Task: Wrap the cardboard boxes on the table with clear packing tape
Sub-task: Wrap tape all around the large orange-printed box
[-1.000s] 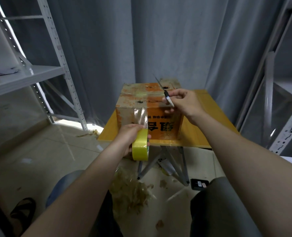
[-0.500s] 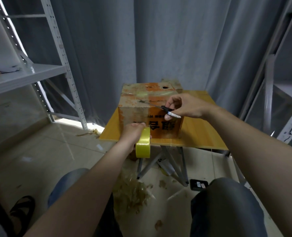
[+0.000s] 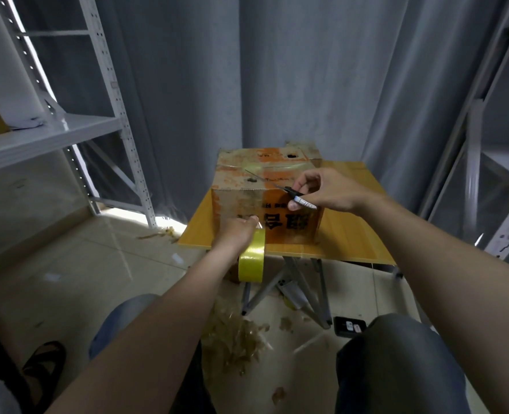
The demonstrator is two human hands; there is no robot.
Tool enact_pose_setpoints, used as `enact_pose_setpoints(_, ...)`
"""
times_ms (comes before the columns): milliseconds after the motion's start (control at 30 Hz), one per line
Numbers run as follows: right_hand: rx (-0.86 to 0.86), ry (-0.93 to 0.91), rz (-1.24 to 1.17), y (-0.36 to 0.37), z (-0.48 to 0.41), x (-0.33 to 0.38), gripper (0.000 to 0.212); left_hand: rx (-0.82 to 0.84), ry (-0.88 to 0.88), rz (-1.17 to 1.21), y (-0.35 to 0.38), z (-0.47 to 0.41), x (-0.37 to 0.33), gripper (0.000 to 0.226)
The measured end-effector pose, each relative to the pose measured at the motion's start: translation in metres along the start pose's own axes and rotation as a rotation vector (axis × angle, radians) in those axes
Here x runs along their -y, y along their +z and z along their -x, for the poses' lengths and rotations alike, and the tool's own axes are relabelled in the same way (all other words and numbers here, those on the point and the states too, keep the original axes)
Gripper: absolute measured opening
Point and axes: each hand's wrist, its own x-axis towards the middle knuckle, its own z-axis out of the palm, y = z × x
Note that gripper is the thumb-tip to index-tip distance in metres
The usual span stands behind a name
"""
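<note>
A worn orange-and-brown cardboard box [image 3: 241, 180] with black characters on its front stands on a small yellow folding table [image 3: 345, 237]. My left hand [image 3: 235, 234] grips a yellowish roll of packing tape [image 3: 251, 259] at the box's front face, low by the table's near edge. A short strip of tape runs from the roll up to the box. My right hand [image 3: 325, 189] holds a pair of scissors [image 3: 283, 189] over the box's top front edge, blades pointing left.
White metal shelving [image 3: 110, 85] stands at the left and more racking [image 3: 492, 121] at the right, with grey curtains behind. Crumpled used tape [image 3: 235, 336] and a black phone [image 3: 348, 325] lie on the tiled floor under the table. My knees are at the bottom.
My right hand swung the scissors from pointing up to lying flat across the box top, blades leftward. My left hand lifted the tape roll closer to the box's front.
</note>
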Motion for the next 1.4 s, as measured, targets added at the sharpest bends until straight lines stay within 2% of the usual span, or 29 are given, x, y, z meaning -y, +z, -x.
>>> enact_pose_setpoints(67, -0.021, 0.0, -0.018, 0.001, 0.001, 0.001, 0.049, 0.023, -0.017, -0.011, 0.001, 0.002, 0.005, 0.058)
enact_pose_setpoints(167, 0.026, 0.029, 0.002, -0.001, 0.004, 0.001, 0.047, 0.016, 0.025, 0.089, 0.001, 0.003, 0.012, 0.039)
enact_pose_setpoints(300, 0.235, 0.249, 0.108, -0.012, 0.006, -0.005, 0.051, -0.031, 0.088, 0.163, 0.0, 0.007, 0.021, 0.026)
enact_pose_setpoints(467, 0.298, 0.415, 0.175, -0.013, 0.013, -0.022, 0.069, -0.029, 0.05, 0.254, 0.002, 0.007, 0.028, 0.023)
enact_pose_setpoints(633, 0.301, 0.439, 0.137, -0.003, 0.014, -0.024, 0.086, -0.062, 0.077, 0.274, 0.007, 0.004, 0.033, 0.021)
enact_pose_setpoints(867, 0.3, 0.389, 0.123, 0.019, -0.001, -0.013, 0.088, -0.048, 0.077, 0.288, 0.008, 0.0, 0.036, 0.02)
enact_pose_setpoints(933, 0.277, 0.368, 0.102, 0.024, -0.006, -0.012, 0.082, -0.045, 0.074, 0.294, 0.008, -0.001, 0.037, 0.02)
enact_pose_setpoints(1200, 0.189, 0.379, 0.088, 0.025, -0.012, -0.01, 0.033, -0.032, 0.021, 0.293, 0.006, 0.001, 0.033, 0.023)
enact_pose_setpoints(1400, 0.163, 0.353, 0.25, 0.032, -0.006, -0.008, 0.032, 0.0, 0.006, 0.219, 0.007, 0.006, 0.041, 0.022)
